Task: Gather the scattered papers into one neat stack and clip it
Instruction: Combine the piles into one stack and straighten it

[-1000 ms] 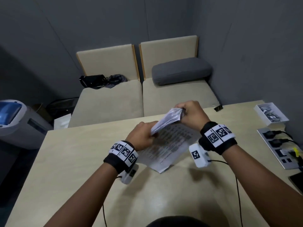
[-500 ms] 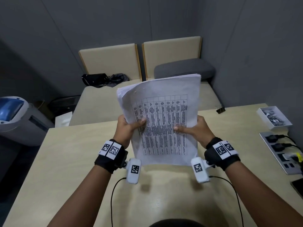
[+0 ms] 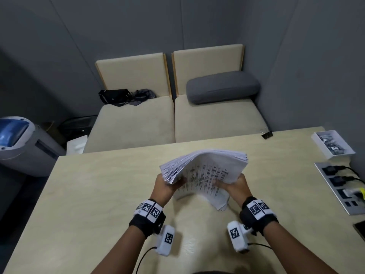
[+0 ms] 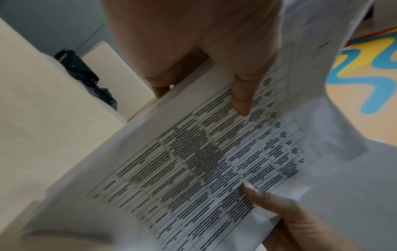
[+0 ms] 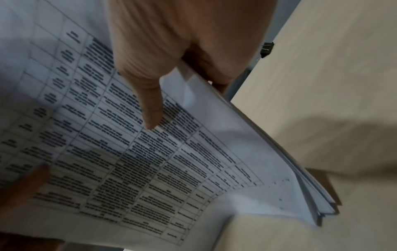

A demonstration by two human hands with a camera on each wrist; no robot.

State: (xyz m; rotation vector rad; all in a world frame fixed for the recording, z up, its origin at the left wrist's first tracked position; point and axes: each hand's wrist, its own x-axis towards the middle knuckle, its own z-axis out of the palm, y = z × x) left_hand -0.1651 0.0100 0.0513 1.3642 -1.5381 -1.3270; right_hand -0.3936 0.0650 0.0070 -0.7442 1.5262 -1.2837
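1. Head view: the surface [image 3: 98,194] carries a power strip [image 3: 339,186] and a tray [image 3: 316,138] at its right edge.
2. The papers [image 3: 205,171] are held above it, bent over toward the person, printed table up, sheet edges fanned.
3. The left hand [image 3: 165,187] grips their left edge, thumb on top.
4. The right hand [image 3: 236,184] grips the right edge likewise.
5. A clip [image 3: 267,134] lies at the far edge, well apart.

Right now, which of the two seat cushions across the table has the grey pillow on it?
The right-hand seat cushion, nearer the corner wall: the grey pillow lies against its backrest. The left seat cushion carries a black bag instead.
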